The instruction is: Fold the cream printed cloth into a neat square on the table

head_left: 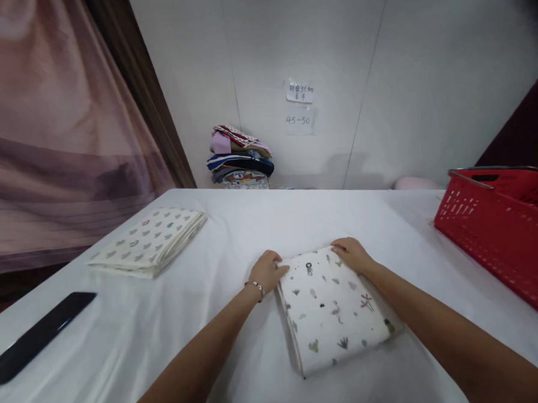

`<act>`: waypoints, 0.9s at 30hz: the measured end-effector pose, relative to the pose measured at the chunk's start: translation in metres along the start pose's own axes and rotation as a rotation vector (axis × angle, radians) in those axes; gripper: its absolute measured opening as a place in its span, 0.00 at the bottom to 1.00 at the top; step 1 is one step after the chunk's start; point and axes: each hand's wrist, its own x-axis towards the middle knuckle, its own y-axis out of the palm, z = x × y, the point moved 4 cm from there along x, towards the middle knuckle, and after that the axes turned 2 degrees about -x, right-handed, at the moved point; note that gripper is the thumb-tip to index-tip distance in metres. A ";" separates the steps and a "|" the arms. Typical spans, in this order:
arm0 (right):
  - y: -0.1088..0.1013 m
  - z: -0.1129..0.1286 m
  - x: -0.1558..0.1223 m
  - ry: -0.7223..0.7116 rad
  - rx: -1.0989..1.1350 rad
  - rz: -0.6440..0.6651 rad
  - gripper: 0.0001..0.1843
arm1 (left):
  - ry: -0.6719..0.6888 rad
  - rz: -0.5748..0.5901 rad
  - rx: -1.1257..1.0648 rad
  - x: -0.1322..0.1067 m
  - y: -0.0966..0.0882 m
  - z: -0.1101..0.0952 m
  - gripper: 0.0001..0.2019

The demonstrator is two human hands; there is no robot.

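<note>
A white cloth (pixel 333 309) printed with small plants and animals lies folded into a rectangle in front of me. My left hand (pixel 267 271), with a bracelet at the wrist, grips its far left corner, thumb on top and the other fingers at the edge. At the far right corner, my right hand (pixel 352 254) holds the same cloth, its fingers curled over the edge. The undersides of both grips are hidden. Over to the left rests a second folded cloth (pixel 149 238), white with a grey cactus-like print, apart from both hands.
A red plastic basket (pixel 500 231) stands at the right side. Near the left edge of the white-covered table (pixel 234 227) lies a black flat object (pixel 41 336), phone-like. Behind the table rises a stack of folded fabrics (pixel 239 158) against the wall. A pink curtain (pixel 67 128) hangs at left.
</note>
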 end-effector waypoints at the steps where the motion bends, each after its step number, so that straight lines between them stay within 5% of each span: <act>1: 0.001 0.000 0.000 0.002 -0.003 0.003 0.16 | 0.001 0.001 0.001 -0.001 0.000 0.000 0.09; 14: 0.003 -0.003 -0.004 -0.022 -0.013 -0.024 0.16 | 0.194 -0.031 0.322 -0.006 -0.004 -0.015 0.07; 27: -0.002 0.004 0.000 -0.008 0.000 -0.033 0.11 | -0.063 -0.028 0.018 0.003 -0.002 0.005 0.08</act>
